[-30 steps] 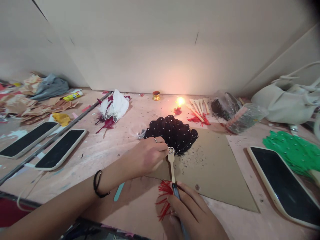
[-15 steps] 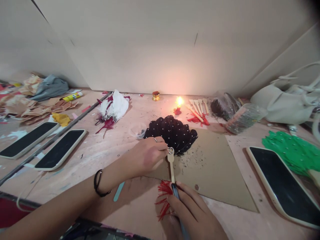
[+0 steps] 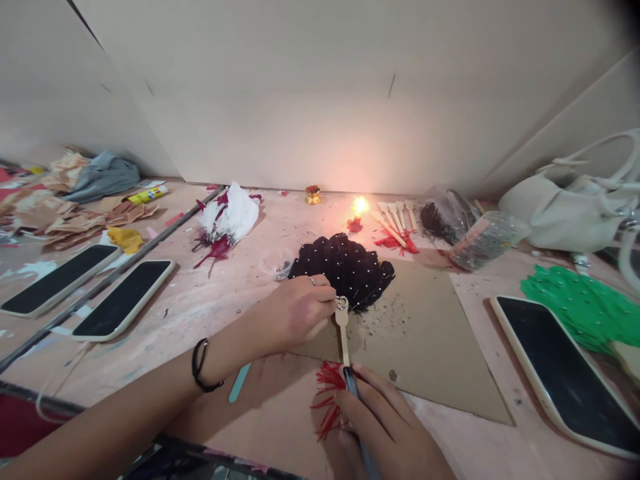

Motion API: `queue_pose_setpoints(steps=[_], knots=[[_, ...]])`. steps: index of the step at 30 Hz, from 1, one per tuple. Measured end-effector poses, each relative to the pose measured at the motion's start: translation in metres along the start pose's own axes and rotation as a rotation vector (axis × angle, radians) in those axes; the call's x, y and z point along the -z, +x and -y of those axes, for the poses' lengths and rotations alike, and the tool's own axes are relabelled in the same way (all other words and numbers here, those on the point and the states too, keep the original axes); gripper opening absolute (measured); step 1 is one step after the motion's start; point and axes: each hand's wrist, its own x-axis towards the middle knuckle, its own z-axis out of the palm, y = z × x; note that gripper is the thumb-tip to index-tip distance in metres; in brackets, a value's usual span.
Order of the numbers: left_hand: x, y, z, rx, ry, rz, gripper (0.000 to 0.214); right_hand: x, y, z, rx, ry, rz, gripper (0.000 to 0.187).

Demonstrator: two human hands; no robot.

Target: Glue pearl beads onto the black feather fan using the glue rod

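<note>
A black feather fan dotted with small white beads lies on a cardboard sheet. Its wooden handle points toward me, with a ring of rhinestones on the handle's rounded head. My left hand is closed in a pinch at the left edge of that ring; whatever sits between its fingertips is hidden. Lower down, my right hand wraps around a dark pen-like tool, whose tip meets the bottom of the handle. A red tassel hangs beside these fingers.
A lit candle burns behind the fan, near several wooden handles. A small clear dish is left of the fan. Phones lie on both sides. A green fan and plastic cup are at right.
Both hands keep their grip and place on the handle. The view has shifted very slightly; nothing else visibly differs.
</note>
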Motion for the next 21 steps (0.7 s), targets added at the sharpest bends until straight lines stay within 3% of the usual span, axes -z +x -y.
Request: queue_pose_setpoints(steps=[8, 15, 21], knots=[[-0.0017, -0.0008, 0.001, -0.008, -0.022, -0.014, 0.023, -0.0021, -0.0002, -0.0003, 0.001, -0.015, 0.024, 0.038], [-0.0006, -0.0032, 0.004, -0.037, 0.018, 0.046, 0.022, -0.0068, -0.0042, -0.0013, 0.017, -0.026, 0.015, 0.037], [-0.005, -0.0067, 0.0045, -0.033, 0.024, -0.027, 0.021, -0.0077, -0.0036, -0.003, 0.023, -0.023, 0.003, 0.036]])
